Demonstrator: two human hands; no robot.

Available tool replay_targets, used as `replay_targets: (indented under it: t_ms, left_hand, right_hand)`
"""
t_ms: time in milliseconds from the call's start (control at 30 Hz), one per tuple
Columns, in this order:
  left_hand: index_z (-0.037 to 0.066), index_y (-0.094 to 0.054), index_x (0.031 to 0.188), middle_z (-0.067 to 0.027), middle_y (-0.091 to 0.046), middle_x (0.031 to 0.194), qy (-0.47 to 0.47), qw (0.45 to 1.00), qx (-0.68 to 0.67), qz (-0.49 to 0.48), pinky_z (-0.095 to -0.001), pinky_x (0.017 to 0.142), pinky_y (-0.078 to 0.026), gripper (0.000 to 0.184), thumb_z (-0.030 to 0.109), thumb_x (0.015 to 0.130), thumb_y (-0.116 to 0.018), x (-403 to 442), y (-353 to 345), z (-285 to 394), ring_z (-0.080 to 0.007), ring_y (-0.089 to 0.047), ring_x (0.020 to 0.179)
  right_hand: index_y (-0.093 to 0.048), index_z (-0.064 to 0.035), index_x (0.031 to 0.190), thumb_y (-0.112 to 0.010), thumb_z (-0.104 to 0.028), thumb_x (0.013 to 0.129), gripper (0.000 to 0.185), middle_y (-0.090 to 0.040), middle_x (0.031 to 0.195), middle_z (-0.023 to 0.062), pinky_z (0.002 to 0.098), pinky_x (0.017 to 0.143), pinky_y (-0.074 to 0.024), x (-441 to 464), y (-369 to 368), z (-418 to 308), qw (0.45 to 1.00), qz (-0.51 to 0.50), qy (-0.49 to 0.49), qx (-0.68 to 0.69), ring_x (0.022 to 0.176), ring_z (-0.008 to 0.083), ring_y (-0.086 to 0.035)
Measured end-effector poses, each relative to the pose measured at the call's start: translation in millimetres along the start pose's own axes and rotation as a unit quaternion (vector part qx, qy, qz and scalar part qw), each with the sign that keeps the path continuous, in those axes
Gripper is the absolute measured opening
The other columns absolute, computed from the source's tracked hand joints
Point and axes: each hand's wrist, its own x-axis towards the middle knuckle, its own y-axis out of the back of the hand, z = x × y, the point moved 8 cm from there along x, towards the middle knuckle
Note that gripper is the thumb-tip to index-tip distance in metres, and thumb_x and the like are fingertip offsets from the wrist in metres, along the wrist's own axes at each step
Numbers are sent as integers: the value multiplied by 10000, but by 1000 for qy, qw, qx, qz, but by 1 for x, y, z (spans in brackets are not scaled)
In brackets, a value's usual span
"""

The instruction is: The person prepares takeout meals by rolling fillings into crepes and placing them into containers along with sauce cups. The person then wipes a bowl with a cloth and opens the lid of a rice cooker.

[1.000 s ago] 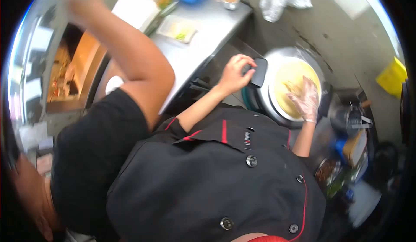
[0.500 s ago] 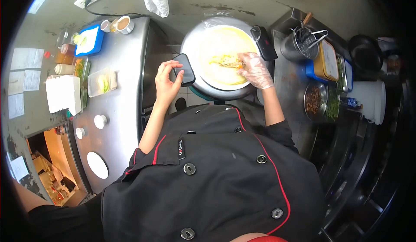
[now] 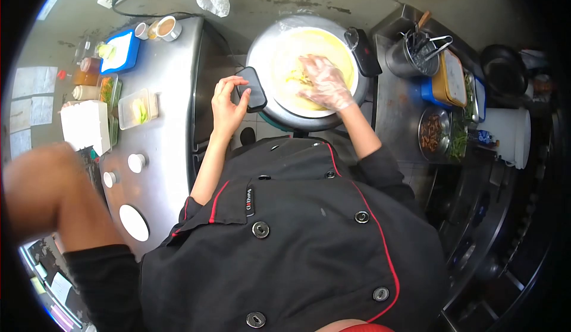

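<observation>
My left hand (image 3: 228,107), bare, has its fingers and thumb on the edge of a black handle (image 3: 256,89) at the left of a large metal pot (image 3: 262,40). A round white dish (image 3: 355,82) sits over the pot and holds a broad yellow layer (image 3: 315,39), which I cannot identify exactly. My right hand (image 3: 326,82), in a clear plastic glove, lies over this layer with its fingers apart. Pale yellow shredded food (image 3: 295,77) shows beside its fingertips. What lies under the palm is hidden.
On the left counter (image 3: 169,118) stand a clear tub (image 3: 135,110), small white cups (image 3: 137,163) and a blue tray (image 3: 122,52). Another person's blurred arm (image 3: 53,195) reaches over at left. A utensil pot (image 3: 410,61) and a metal bowl of brown pieces (image 3: 433,132) stand right.
My right hand has moved left across the yellow layer, and its bunched fingers have spread. My left hand stays at the handle. Another person's arm has swung into view at left.
</observation>
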Motion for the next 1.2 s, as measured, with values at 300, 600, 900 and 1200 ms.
replay_targets:
  t_ms: [300,600,900,1200]
  left_hand:
    - [19,-668,948,-133,-651,1056,5,999,-8,41,-350,901,-484,161,60,797,-706,-2,1,1,-266,-628,1037]
    - [93,-679,923,-45,-641,999,-65,997,8,-49,-366,854,-472,181,58,751,-725,-10,-33,31,-249,-589,983]
    - [100,-712,871,-48,-665,926,-150,974,63,-161,-376,816,-483,151,114,729,-762,-19,-89,56,-252,-609,908]
    - [116,-698,901,-26,-651,932,-127,982,57,-131,-374,819,-468,189,141,728,-770,-16,-75,60,-243,-594,923]
  right_hand:
    - [-644,-101,929,-661,-154,746,191,-618,933,122,422,818,-496,20,2,-36,985,48,149,70,936,314,-600]
    - [-638,-52,986,-626,-183,796,231,-618,1022,185,426,893,-477,16,-20,-18,987,-47,140,62,1027,332,-594]
    - [-564,-29,1240,-675,-334,828,524,-524,1281,192,431,1075,-363,10,-14,3,980,-163,29,107,1248,362,-459]
    - [-584,-32,1216,-736,-259,736,552,-528,1263,227,461,1057,-369,16,-20,1,990,-29,33,136,1220,358,-471]
